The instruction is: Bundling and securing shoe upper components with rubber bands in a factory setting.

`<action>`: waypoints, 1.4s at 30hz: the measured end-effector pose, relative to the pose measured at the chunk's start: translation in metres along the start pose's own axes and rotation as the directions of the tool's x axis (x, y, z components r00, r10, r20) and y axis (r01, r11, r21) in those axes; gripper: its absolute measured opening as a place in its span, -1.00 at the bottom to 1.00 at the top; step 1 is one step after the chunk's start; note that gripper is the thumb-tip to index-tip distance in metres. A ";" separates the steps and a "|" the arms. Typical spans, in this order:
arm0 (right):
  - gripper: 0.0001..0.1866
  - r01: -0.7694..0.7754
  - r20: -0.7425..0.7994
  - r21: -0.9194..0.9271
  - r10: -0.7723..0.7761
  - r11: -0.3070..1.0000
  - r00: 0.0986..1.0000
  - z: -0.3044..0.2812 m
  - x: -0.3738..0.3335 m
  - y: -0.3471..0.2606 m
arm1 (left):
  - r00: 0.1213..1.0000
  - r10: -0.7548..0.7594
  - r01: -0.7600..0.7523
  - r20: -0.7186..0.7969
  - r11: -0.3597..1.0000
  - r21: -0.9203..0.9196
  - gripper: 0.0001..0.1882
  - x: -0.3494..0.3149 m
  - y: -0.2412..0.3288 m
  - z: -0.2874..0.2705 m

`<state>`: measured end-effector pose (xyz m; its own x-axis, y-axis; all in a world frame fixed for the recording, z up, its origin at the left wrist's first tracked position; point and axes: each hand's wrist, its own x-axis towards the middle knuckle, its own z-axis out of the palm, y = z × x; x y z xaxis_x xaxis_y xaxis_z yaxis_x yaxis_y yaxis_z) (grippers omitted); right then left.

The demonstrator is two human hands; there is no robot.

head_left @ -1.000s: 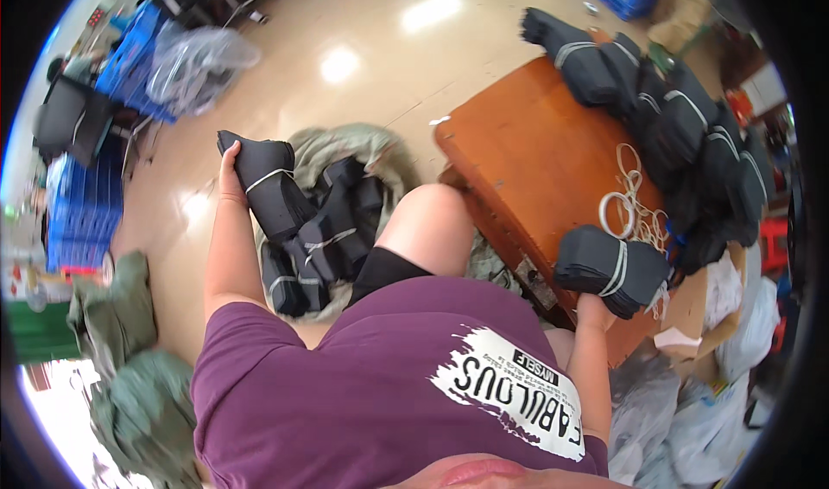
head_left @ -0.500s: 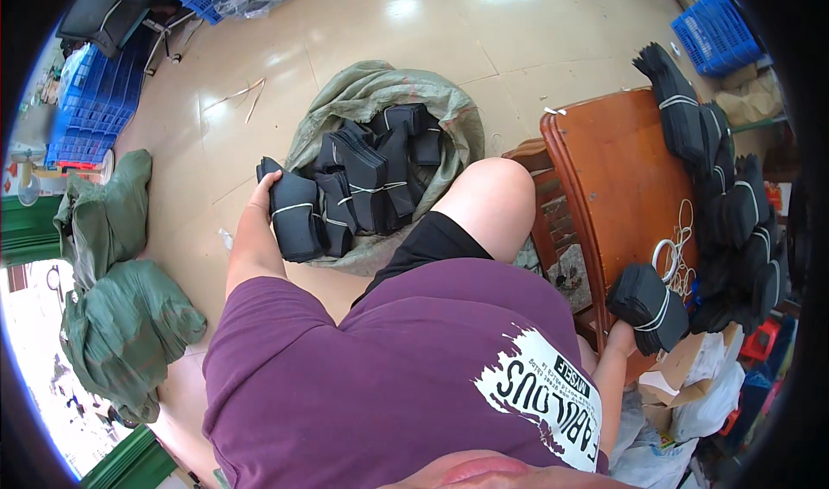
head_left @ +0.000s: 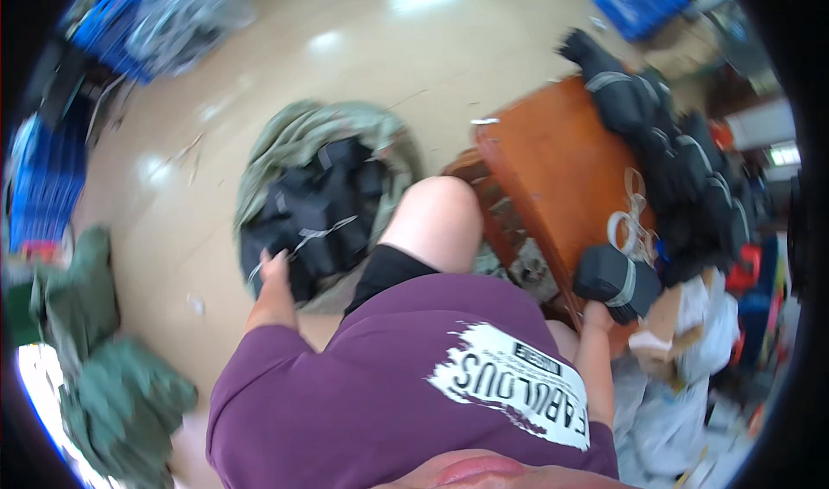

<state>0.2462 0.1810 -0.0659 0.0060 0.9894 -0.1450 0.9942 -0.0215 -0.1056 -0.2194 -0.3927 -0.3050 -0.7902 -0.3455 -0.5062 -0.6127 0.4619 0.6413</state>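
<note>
My left hand (head_left: 275, 270) hangs at the near edge of an open green sack (head_left: 285, 143) on the floor, fingers apart and holding nothing. It touches the heap of black rolled bundles (head_left: 324, 208) inside the sack. My right hand (head_left: 596, 318) grips one black rolled bundle with a pale band (head_left: 611, 282) at the near edge of the brown wooden table (head_left: 544, 161). My bare knee (head_left: 436, 217) sticks out between the sack and the table.
More black banded bundles (head_left: 665, 156) line the table's far side, with loose white loops (head_left: 626, 225) beside them. A cardboard box (head_left: 678, 312) and white bags lie at the right. Green sacks (head_left: 112, 385) sit at lower left, blue crates (head_left: 639, 1) at the back.
My left hand carried a black bundle down onto the heap in the sack and let go of it. My right hand still holds its bundle by the table edge.
</note>
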 end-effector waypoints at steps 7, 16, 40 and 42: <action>-0.36 0.064 0.026 0.274 -0.074 0.960 0.997 -0.037 -0.033 -0.047 | 0.900 0.403 -0.436 -0.167 0.843 -0.316 -0.50 0.033 0.184 0.032; -0.42 0.123 0.028 0.323 -0.139 0.938 0.990 -0.045 -0.036 -0.054 | 0.255 0.798 -0.796 0.547 0.494 -0.350 -0.47 -0.240 0.466 0.249; -0.41 0.212 0.024 0.258 -0.225 0.943 0.974 -0.039 -0.035 -0.043 | 0.430 0.567 0.288 0.703 0.652 -0.702 -0.41 -0.324 0.521 0.401; -0.41 0.199 -0.007 0.257 -0.204 0.946 0.979 -0.025 -0.036 -0.033 | 0.386 0.561 0.309 0.733 0.670 -0.675 -0.38 -0.309 0.501 0.338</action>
<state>0.2155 0.1494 -0.0322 -0.1962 0.9740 -0.1135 0.9139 0.1397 -0.3811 -0.2779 0.2215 -0.0218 -0.6395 0.7242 -0.2582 -0.6629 -0.3493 0.6623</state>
